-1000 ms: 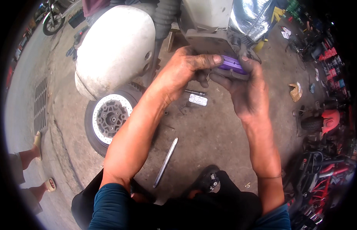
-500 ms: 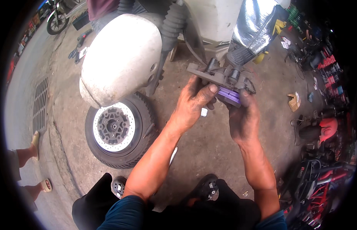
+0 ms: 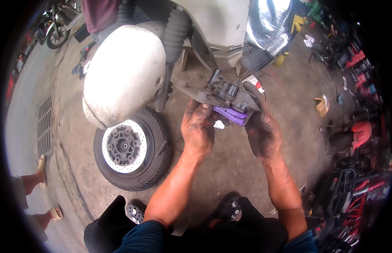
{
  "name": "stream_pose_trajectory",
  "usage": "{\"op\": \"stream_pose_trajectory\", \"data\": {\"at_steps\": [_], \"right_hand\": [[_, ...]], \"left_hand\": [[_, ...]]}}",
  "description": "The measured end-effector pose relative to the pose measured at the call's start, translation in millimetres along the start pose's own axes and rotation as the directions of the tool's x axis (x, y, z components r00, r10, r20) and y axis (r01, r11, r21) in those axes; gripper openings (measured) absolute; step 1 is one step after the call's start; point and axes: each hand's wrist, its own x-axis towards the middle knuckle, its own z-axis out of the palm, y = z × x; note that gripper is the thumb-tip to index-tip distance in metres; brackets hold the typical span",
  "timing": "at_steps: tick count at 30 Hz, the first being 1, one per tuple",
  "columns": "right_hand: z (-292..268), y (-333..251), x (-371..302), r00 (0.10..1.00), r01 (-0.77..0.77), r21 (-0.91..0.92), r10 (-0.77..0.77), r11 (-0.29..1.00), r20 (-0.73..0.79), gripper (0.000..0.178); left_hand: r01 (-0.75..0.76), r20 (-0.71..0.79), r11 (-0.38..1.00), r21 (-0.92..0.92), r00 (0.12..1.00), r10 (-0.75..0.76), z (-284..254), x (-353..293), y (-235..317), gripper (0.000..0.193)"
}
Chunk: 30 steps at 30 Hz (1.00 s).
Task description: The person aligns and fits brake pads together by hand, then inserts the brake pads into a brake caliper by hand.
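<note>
Between the two raised hands sits a dark metal brake caliper [image 3: 223, 93] with a purple brake pad [image 3: 231, 114] showing at its lower edge. Both hands are grimy and close around it from below. The left hand [image 3: 199, 128] cups the near left side, its fingers curled up against the caliper body; the fingertips are hidden behind the metal, so how tightly they grip cannot be told. The right hand [image 3: 263, 133] holds the right end, with the thumb lying along the purple pad and one finger stretched up over the top of the caliper. The far side of the part is out of sight.

Just beyond the hands stands a pale scooter [image 3: 217, 25], cut off by the upper edge, with its white front fender [image 3: 124, 76] up and to the left of the left hand. Below that fender, left of the left forearm, a wheel [image 3: 130, 149] with a white rim and a brake disc lies flat on the concrete floor [image 3: 229, 168]. Well to the right of the right hand, red tools and clutter [image 3: 356, 139] blur into the dark rim. At the far left edge, another person's sandalled feet [image 3: 40, 189] are partly cut off.
</note>
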Motion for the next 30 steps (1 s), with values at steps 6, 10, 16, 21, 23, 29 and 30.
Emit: {"op": "stream_pose_trajectory", "data": {"at_steps": [6, 10, 16, 21, 23, 29, 30], "right_hand": [[4, -2, 6, 0.992, -0.071, -0.274, 0.039, 0.959, -0.121, 0.076], [1, -1, 9, 0.965, -0.112, -0.113, 0.081, 0.987, -0.25, 0.068], [-12, -14, 12, 0.951, -0.252, -0.079, 0.232, 0.965, -0.203, 0.069], [-8, -29, 7, 0.987, -0.154, 0.153, 0.146, 0.976, 0.059, 0.08], [-8, -31, 7, 0.982, -0.144, 0.097, 0.13, 0.985, 0.138, 0.087], [-14, -28, 3, 0.983, -0.084, -0.092, 0.098, 0.992, 0.158, 0.093], [-19, -21, 2, 0.984, -0.003, -0.193, 0.038, 0.981, 0.174, 0.083]], "left_hand": [[0.045, -0.02, 0.981, 0.189, 0.999, -0.042, 10, 1, 11, 0.047], [0.134, -0.035, 0.933, 0.333, 0.991, -0.13, 9, 7, 18, 0.045], [0.124, 0.074, 0.932, 0.339, 0.985, -0.158, 19, 14, 21, 0.054], [0.161, 0.051, 0.932, 0.325, 0.981, -0.188, 15, 16, 28, 0.062], [0.18, 0.037, 0.935, 0.307, 0.979, -0.2, 8, 15, 29, 0.063], [0.153, 0.077, 0.964, 0.216, 0.982, -0.173, 12, 17, 31, 0.059], [0.154, 0.085, 0.96, 0.235, 0.98, -0.178, 12, 16, 30, 0.059]]}}
